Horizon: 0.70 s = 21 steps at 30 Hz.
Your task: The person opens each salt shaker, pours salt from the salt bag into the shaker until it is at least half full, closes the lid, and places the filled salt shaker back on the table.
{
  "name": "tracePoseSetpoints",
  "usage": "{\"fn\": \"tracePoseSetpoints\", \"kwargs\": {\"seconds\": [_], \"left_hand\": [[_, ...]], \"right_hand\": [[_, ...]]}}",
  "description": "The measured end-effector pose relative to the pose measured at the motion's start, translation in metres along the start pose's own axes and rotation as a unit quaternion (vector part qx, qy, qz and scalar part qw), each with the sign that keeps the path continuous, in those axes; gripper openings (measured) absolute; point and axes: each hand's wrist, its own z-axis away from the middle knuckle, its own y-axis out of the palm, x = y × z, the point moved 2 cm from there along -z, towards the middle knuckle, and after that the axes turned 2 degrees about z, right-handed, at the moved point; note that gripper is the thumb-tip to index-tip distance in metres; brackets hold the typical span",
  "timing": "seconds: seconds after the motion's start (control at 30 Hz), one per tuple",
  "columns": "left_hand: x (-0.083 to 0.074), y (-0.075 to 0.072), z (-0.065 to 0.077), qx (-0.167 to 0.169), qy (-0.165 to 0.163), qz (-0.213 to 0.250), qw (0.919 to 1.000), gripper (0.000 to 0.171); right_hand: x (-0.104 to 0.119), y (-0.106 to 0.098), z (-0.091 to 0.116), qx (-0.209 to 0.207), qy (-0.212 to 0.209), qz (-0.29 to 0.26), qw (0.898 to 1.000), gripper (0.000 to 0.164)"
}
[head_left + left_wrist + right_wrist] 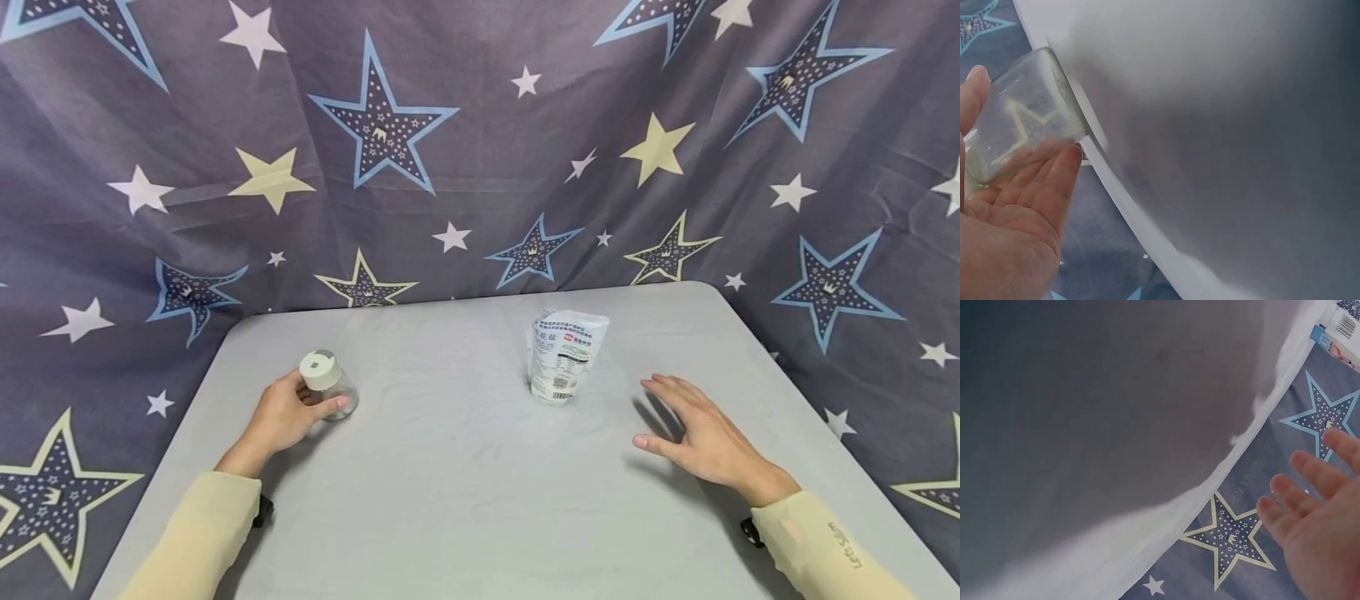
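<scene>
Left hand (285, 414) at the left of the table (450, 500), forearm reaching forward; thumb on the near side of the glass jar (342, 395), fingers curled round its other side; grip: jar pinched between thumb and fingers, white lid (320, 371) uppermost; whether the base touches the table, cannot tell.

Right hand (705, 437) at the right, reaching in toward the middle; thumb apart from the fingers, fingers extended and slightly bent; grip: spread, holding nothing; shadow falls on the table beside it; nearest thing is the white pouch (567, 354), well apart from the fingertips.

Labels: pouch stands right of centre, toward the far edge; blue Chinese print at top, 花盐 seemingly legible, small red logo, square code and barcode below; finer lines too small to read; right sleeve (825, 542) bears lettering, apparently "Lets Slim"; lid has a small dark square mark.

Edges: jar near the table's left edge; right edge beyond the right hand; far edge meets star-patterned cloth (472, 167); a wide stretch of grey surface separates jar from pouch.
</scene>
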Motion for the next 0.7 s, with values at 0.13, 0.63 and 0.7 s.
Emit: {"fn": "tracePoseSetpoints", "kwargs": {"seconds": [0.13, 0.63, 0.7], "left_hand": [[-0.002, 0.003, 0.001, 0.000, 0.006, 0.000, 1.0000, 0.075], [-0.014, 0.013, 0.003, 0.006, 0.016, -0.005, 0.9998, 0.075], [-0.017, 0.015, 0.004, 0.007, 0.020, -0.006, 0.9998, 0.075]], "right_hand": [[0.002, 0.001, 0.001, 0.002, 0.000, -0.002, 1.000, 0.086], [0.004, 0.003, 0.002, 0.001, -0.006, -0.005, 1.000, 0.088], [0.004, 0.003, 0.002, 0.000, -0.008, -0.005, 1.000, 0.088]]}}
